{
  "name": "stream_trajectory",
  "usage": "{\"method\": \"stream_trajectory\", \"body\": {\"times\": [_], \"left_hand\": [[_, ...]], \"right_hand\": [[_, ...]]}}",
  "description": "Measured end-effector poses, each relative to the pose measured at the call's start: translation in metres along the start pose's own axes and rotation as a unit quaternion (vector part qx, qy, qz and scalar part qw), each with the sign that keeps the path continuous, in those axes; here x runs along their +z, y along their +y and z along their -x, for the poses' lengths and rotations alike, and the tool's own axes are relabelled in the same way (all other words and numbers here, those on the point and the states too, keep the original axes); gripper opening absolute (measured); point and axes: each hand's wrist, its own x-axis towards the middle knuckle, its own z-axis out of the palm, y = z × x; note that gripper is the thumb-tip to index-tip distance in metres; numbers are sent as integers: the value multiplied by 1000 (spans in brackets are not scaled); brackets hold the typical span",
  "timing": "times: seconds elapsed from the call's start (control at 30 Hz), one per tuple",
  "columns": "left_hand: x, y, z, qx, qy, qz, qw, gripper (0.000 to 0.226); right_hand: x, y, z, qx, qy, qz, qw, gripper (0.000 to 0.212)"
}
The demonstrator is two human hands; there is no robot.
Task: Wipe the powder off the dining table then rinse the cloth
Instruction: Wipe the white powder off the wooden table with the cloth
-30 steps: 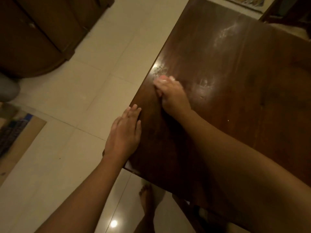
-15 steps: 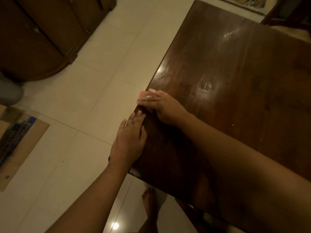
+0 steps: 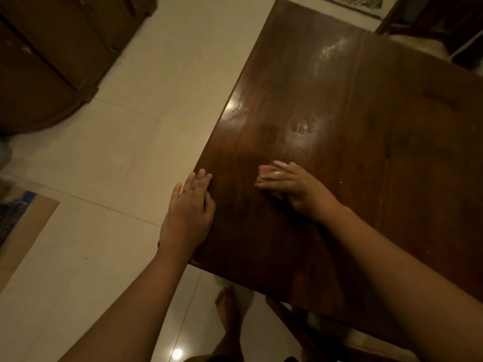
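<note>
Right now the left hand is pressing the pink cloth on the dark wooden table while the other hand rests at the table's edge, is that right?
Not quite: the hands are swapped. In the head view the right hand presses the pink cloth on the dark wooden table, while the left hand rests at the table's edge.

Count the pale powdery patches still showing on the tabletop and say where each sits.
3, though glare makes this uncertain: one patch near the table's far end, one by the left edge, one mid-table just beyond the right hand. More may hide under the hand or arm.
</note>
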Motion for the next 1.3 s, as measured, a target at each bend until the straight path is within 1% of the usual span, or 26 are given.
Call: {"method": "stream_trajectory", "body": {"times": [0.07,0.13,0.2,0.27,0.3,0.33,0.37,0.43,0.5,0.53,0.6,0.67,0.7,0.77,0.8,0.83,0.87,0.97,1.03,1.07,1.1,1.17,1.2,1.23,1.27,1.3], "left_hand": [[1,0,1,20,0,-37,999,48],[2,0,0,48,-14,-78,996,53],[3,0,0,68,-29,-112,991,56],[3,0,-1,73,-40,-123,989,58],[3,0,-1,72,-43,-123,989,60],[4,-1,-1,69,-46,-121,989,61],[3,0,-2,65,-51,-119,990,62],[3,2,-2,52,-59,-110,991,60],[2,4,-2,43,-54,-101,993,56],[2,4,-3,41,-48,-97,993,55],[1,6,-2,38,-41,-89,994,55],[1,7,-2,36,-42,-87,995,54],[1,7,-2,41,-45,-93,994,54],[2,5,0,63,-57,-131,988,53],[2,3,1,77,-64,-155,983,53],[3,4,1,92,-73,-175,978,55],[4,6,1,109,-84,-189,972,58],[15,23,4,147,-119,-197,962,56],[22,33,11,181,-133,-179,958,62],[23,36,13,190,-139,-167,958,62],[21,37,13,190,-141,-153,959,58],[17,37,13,183,-143,-125,965,59],[16,38,13,183,-143,-119,965,61],[15,39,15,180,-143,-118,966,63],[15,41,15,176,-140,-119,967,63],[16,43,16,171,-136,-119,969,62]], "right_hand": [[-13,27,51,114,48,28,992,68],[-25,61,94,262,129,35,956,76],[-31,78,113,372,215,15,903,63],[-23,65,107,434,266,27,860,55],[-15,49,99,423,278,34,862,59],[-7,28,95,369,277,33,887,64],[3,7,93,278,258,30,925,67],[20,-27,103,93,132,11,987,65],[22,-40,124,4,-30,-15,999,67],[17,-39,136,-19,-79,-14,997,67],[5,-22,161,5,-76,25,997,66],[-6,6,191,148,38,50,987,70],[-12,19,207,250,115,43,960,73],[-15,32,230,443,249,8,861,69],[-11,30,236,502,278,3,819,64],[-6,24,241,526,277,15,804,61],[-1,16,246,516,255,26,818,61],[2,-8,275,383,111,-34,917,72],[-13,-3,310,367,43,-54,928,81],[-16,3,329,404,57,-55,911,83],[-18,7,345,468,114,-63,874,82],[-16,10,362,627,248,-90,733,78],[-14,10,361,684,282,-89,667,77],[-10,11,354,715,294,-66,630,73],[-8,12,344,714,303,-28,630,65],[-4,13,330,682,313,-1,661,58]]}}
